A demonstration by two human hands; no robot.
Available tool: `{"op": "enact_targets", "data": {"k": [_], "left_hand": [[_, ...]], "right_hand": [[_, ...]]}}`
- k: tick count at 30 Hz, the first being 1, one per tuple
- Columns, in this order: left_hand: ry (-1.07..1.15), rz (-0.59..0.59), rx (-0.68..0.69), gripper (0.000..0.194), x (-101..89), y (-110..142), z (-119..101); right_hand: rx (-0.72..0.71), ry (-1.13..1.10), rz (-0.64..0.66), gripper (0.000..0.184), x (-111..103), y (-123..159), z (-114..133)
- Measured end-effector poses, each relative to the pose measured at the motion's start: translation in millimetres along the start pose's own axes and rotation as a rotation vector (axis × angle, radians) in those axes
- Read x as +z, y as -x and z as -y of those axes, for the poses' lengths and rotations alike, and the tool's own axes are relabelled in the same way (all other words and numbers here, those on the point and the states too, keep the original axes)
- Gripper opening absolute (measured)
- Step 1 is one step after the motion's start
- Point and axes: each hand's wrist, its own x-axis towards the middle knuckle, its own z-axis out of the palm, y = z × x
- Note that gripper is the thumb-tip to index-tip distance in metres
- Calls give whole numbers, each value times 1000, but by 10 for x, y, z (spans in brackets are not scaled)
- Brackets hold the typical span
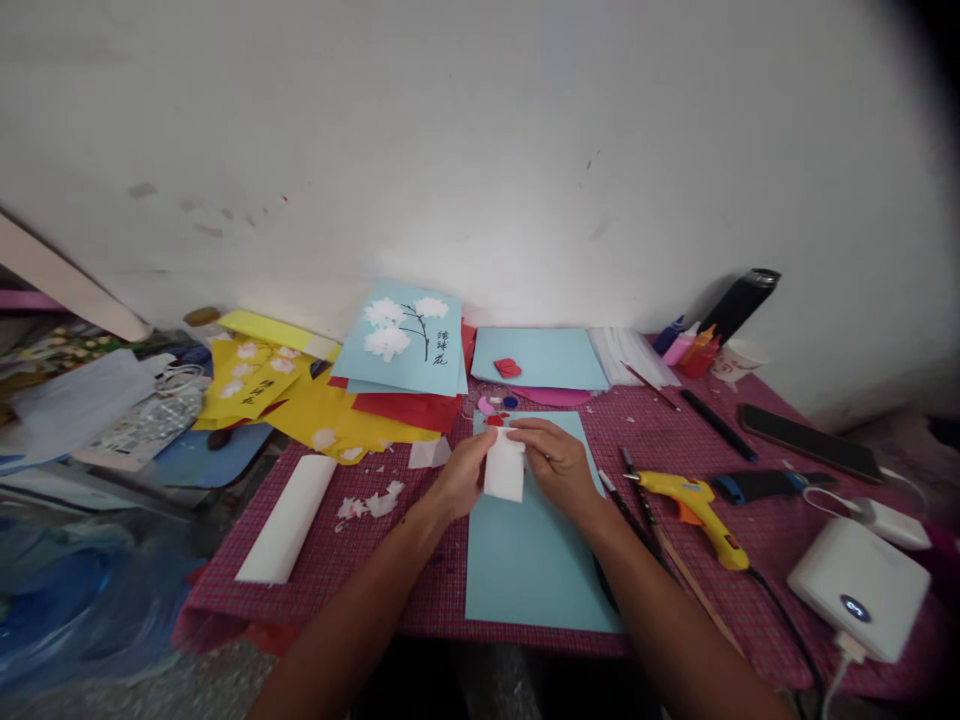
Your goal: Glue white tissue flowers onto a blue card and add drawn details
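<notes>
My left hand [463,475] and my right hand [556,462] both pinch a small folded white paper [504,470] between them, fingers closed on its top edge. The paper hangs just above a light blue sheet [529,555] lying on the red checked tablecloth [360,550]. Small red and pink paper bits [495,408] lie just beyond my fingers.
A yellow glue gun [694,500], pens and a black phone [810,440] lie to the right, with a white power bank [859,585] at the corner. Yellow, red and blue papers, a flower card [405,335] and a white roll [289,515] sit left. The wall stands close behind.
</notes>
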Motion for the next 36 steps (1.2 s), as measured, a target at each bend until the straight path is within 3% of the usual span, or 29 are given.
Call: {"op": "enact_targets", "data": {"k": [10, 36], "left_hand": [[-119, -63, 56, 44, -12, 2, 16], [-59, 21, 49, 45, -25, -10, 6]], "right_hand": [[7, -5, 9, 38, 5, -3, 4], [-26, -12, 5, 35, -6, -29, 95]]}}
